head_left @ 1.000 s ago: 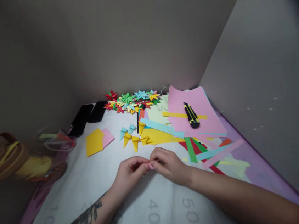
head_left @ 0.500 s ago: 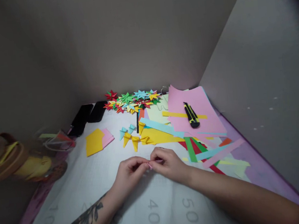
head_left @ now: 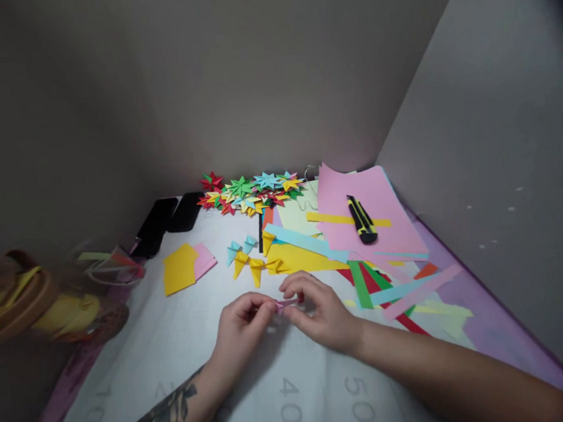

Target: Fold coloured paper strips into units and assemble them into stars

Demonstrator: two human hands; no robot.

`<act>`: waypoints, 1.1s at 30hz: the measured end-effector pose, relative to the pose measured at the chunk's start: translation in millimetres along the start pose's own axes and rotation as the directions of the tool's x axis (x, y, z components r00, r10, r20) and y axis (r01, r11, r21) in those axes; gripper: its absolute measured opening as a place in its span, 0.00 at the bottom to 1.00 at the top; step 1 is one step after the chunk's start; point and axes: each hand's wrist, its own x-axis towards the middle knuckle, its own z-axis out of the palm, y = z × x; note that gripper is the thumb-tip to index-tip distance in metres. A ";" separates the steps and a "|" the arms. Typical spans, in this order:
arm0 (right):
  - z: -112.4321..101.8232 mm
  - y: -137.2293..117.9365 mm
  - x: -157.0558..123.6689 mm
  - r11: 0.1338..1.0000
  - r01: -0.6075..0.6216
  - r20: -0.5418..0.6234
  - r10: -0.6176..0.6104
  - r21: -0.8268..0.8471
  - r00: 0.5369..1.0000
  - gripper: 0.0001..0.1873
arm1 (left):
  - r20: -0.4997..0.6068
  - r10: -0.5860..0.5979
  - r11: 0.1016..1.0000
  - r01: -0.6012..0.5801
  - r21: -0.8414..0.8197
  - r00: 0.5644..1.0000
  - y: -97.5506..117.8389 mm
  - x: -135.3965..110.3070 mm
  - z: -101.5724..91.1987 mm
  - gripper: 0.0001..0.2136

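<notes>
Pink paper (head_left: pixel 279 307), one piece, sits pinched in left fingers (head_left: pixel 264 317), right fingers (head_left: pixel 302 282) parted around it.

Right hand (head_left: pixel 322 311) loosened: thumb and index finger, pinched close on pink paper (head_left: pixel 280 307) in earlier pictures, now spread, index finger lifted. Left hand (head_left: pixel 245 322) drawn slightly leftward, gap between both hands' fingertips wider. More of paper exposed in gap, earlier mostly covered by fingers; whether right fingers touch it, cannot tell. Whole view shifted very slightly.
</notes>
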 end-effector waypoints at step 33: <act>12.7 7.3 0.1 0.906 -0.339 -0.073 0.367 0.253 0.927 0.05 | 0.168 -0.036 0.941 0.090 -0.328 0.985 -13.9 5.2 13.8 0.24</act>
